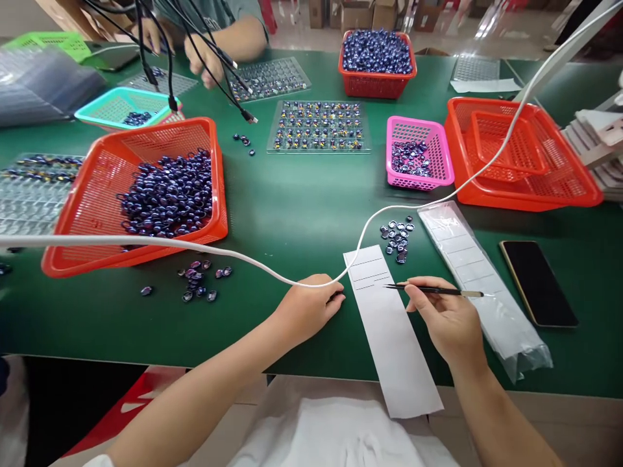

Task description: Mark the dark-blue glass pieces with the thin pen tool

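My left hand is closed at the left edge of a white paper strip. A small dark piece, perhaps one of the beads, shows partly between its thumb and forefinger. Slim black tweezers with a pale rear end are pinched in my right hand. Their thin tip points left over the strip, close to several dark lines printed or cut across it. The strip's lower end hangs past the table edge. Beyond it lies a loose group of shiny dark oval beads.
A white cable crosses above my left hand. Around are a red basket of beads, a pink basket, stacked red baskets, a bead tray, bagged strips and a phone. Opposite, a person's hands work.
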Motion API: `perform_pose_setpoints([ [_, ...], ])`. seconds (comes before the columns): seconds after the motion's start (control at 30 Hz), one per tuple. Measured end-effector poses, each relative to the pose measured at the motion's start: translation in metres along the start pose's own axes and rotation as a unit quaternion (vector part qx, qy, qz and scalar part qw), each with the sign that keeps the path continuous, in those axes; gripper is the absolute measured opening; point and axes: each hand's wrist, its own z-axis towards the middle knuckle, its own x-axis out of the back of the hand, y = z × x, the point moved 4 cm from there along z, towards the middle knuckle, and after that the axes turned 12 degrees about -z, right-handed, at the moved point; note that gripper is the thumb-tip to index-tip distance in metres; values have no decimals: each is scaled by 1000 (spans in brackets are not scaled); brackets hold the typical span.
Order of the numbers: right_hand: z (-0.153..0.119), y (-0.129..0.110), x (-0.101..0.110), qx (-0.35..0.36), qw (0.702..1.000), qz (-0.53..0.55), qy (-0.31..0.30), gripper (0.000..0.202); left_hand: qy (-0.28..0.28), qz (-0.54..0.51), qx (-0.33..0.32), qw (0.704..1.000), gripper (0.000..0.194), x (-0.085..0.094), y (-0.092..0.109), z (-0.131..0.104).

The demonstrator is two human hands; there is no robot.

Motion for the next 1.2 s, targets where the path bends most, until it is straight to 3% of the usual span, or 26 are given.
perform_pose_setpoints([
  [0.23, 15, 5, -15, -9, 999, 35, -29, 26, -59, 47, -44, 996, 14, -2, 19, 31],
  [0.47, 14, 7, -20, -17, 999, 21, -32, 25, -114, 99, -95, 984, 26, -27, 15, 28],
  [0.63, 11, 4, -19, 17, 1000, -5, -26, 19, -117, 131, -115, 978, 27, -31, 16, 26],
  [1.2, 12, 5, -21, -13, 999, 21, -32, 24, -103, 151, -138, 973, 23, -32, 18, 25],
])
